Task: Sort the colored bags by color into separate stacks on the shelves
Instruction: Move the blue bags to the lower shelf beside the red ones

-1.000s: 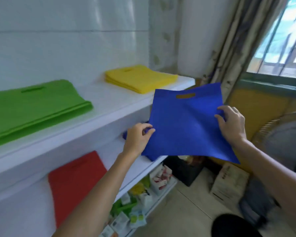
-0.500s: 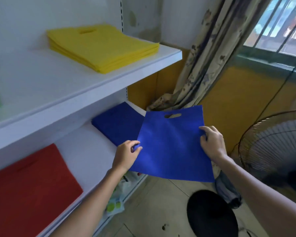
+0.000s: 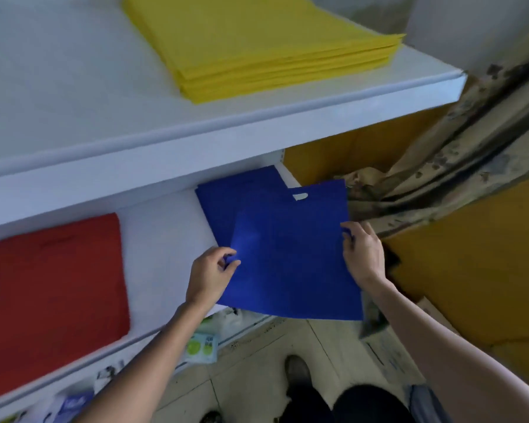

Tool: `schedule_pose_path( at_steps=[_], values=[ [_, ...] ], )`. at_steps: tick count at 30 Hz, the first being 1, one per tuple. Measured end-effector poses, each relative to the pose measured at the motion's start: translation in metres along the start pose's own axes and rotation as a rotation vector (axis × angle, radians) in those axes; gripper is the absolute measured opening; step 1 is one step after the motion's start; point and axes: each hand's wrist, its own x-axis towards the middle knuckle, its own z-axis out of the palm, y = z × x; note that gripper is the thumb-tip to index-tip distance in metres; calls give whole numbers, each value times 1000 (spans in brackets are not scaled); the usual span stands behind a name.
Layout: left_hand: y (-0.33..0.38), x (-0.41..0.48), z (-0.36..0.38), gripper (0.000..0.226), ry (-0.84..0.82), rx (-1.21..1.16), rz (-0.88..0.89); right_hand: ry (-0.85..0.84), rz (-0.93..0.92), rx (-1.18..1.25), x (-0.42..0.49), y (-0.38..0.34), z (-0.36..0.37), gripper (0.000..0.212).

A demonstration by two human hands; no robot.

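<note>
Scanning from the left, the red stack (image 3: pixel 55 297) lies on the lower shelf (image 3: pixel 162 239), then the left hand (image 3: pixel 209 276), its grip pinched shut on the blue bag (image 3: pixel 290 264) at its near-left edge. The bag hangs flat between both hands, handle cutout pointing away, overlapping the blue stack (image 3: pixel 235 199), which lies just beyond and left of it. The right hand (image 3: pixel 362 254) clamps the right edge. The yellow stack (image 3: pixel 257 41) sits above. Half a second ago the bag was off the shelf edge; now it partly covers the stack.
</note>
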Motion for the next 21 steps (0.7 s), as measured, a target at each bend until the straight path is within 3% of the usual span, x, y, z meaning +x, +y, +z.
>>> schedule_pose_path(
  at_steps=[7,12,16,18,21],
  values=[
    [-17,31,45,21,287,69,-162,-287,-327,-105,117,14,69,45],
    [-32,33,73,42,210,207,-227,-450,-468,-279,154,14,119,56],
    [-43,28,91,48,99,311,-401,-643,-346,-422,146,28,145,53],
    [-40,19,95,53,111,256,-453,-610,-293,-382,138,35,147,53],
    [-28,3,87,52,186,206,-446,-431,-376,-274,129,31,136,49]
  ],
)
